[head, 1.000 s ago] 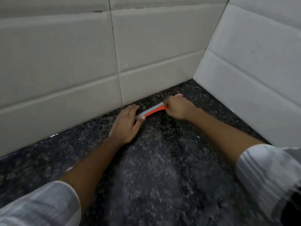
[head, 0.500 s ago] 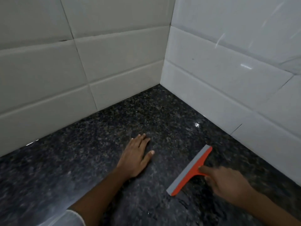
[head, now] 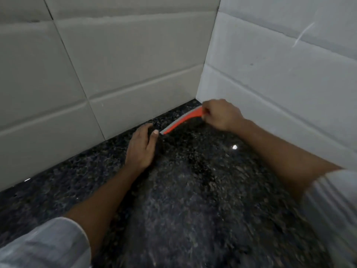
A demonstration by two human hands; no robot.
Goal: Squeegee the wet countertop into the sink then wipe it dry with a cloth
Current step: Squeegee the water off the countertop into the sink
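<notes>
Right hand (head: 220,115) gripping orange squeegee with grey rubber blade (head: 181,119) at tiled corner, left hand (head: 141,149) flat, fingers apparently straight, on dark speckled granite countertop (head: 193,190)

Two walls of big pale tiles (head: 135,60) meet in a corner above the dark speckled surface (head: 193,190).

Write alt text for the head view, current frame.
A person's right hand grips an orange squeegee set against the back corner of a dark speckled countertop, its blade along the foot of the tiled wall. The left hand rests flat on the counter, thumb tip near the blade's end.
</notes>
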